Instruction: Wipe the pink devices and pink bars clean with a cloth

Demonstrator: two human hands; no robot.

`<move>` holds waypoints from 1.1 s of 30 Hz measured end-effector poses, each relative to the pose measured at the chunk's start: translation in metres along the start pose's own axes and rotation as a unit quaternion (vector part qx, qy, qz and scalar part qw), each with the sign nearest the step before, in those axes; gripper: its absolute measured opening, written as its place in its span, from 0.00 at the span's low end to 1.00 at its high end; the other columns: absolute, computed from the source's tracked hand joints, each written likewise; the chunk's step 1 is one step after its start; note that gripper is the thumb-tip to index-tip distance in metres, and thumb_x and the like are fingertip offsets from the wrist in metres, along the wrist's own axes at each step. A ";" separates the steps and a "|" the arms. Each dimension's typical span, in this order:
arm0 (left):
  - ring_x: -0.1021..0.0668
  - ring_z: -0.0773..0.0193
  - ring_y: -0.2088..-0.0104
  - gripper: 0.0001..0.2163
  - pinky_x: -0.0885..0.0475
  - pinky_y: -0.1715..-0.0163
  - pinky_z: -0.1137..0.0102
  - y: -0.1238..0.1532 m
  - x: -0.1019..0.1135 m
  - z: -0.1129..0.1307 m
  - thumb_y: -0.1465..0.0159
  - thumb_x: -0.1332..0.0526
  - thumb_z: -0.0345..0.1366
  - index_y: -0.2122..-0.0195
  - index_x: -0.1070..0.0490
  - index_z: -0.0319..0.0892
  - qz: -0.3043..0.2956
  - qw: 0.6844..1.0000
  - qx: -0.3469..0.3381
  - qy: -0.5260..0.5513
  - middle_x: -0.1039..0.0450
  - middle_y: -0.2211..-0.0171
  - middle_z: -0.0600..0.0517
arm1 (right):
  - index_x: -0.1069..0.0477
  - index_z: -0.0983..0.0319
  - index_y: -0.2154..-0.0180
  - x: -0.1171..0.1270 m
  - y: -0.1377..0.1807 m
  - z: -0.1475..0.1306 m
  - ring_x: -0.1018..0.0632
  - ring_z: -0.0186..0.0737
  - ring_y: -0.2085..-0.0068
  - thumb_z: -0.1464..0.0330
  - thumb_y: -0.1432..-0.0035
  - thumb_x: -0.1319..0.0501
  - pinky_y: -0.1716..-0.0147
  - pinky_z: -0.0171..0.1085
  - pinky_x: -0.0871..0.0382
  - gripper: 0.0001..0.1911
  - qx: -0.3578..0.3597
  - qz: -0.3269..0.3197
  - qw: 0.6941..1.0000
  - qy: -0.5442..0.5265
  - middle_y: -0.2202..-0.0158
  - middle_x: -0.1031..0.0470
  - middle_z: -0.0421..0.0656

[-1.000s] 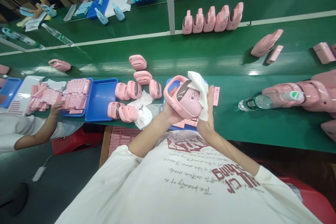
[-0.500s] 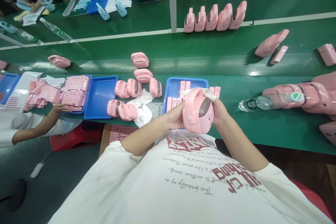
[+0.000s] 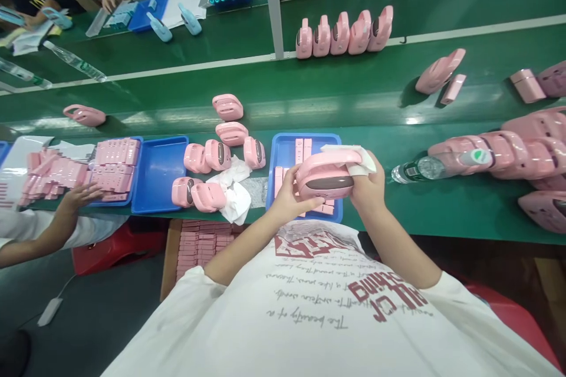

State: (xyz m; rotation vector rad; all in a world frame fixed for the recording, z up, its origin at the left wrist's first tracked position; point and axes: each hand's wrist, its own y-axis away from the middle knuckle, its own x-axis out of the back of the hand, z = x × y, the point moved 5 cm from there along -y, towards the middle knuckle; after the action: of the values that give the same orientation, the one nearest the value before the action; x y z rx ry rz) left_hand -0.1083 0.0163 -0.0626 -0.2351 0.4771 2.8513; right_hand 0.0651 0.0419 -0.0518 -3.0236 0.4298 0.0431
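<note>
Pink device (image 3: 325,175) now lies sideways between both hands, handle up.

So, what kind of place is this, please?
Probably a factory assembly line: a long green belt carries rows of identical pink cases, blue trays hold small pink parts, and other people work alongside, one hand at the next tray.

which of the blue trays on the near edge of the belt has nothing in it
The middle blue tray is bare inside. The tray to its left is stacked with small pink parts, and the one under the hands holds a few pink pieces.
</note>
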 end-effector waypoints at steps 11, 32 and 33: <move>0.26 0.51 0.51 0.33 0.33 0.48 0.59 -0.007 0.008 0.012 0.64 0.24 0.36 0.54 0.30 0.42 -0.047 0.998 -0.023 -0.026 0.25 0.56 0.48 | 0.24 0.55 0.56 -0.008 0.003 -0.053 0.31 0.54 0.42 0.47 0.60 0.32 0.41 0.49 0.38 0.30 -0.054 -0.194 0.975 -0.095 0.49 0.26 0.44; 0.23 0.47 0.52 0.35 0.28 0.55 0.59 0.007 -0.014 0.009 0.68 0.27 0.55 0.59 0.27 0.44 -0.070 0.983 0.040 0.164 0.21 0.64 0.49 | 0.28 0.56 0.53 -0.014 0.036 -0.037 0.29 0.52 0.44 0.39 0.54 0.44 0.46 0.48 0.31 0.35 -0.151 -0.058 0.969 -0.186 0.55 0.23 0.46; 0.23 0.47 0.53 0.35 0.27 0.56 0.59 0.007 -0.016 0.011 0.66 0.28 0.57 0.58 0.28 0.44 -0.054 0.979 0.061 0.185 0.21 0.63 0.49 | 0.29 0.56 0.52 -0.015 0.035 -0.035 0.29 0.51 0.44 0.40 0.53 0.44 0.46 0.47 0.31 0.35 -0.140 -0.037 0.973 -0.181 0.56 0.23 0.45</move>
State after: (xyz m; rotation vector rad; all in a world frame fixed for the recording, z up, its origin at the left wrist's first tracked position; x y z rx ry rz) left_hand -0.0957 0.0104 -0.0473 -0.7526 0.6837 2.6633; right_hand 0.0418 0.0092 -0.0187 -3.1942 0.2977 0.6923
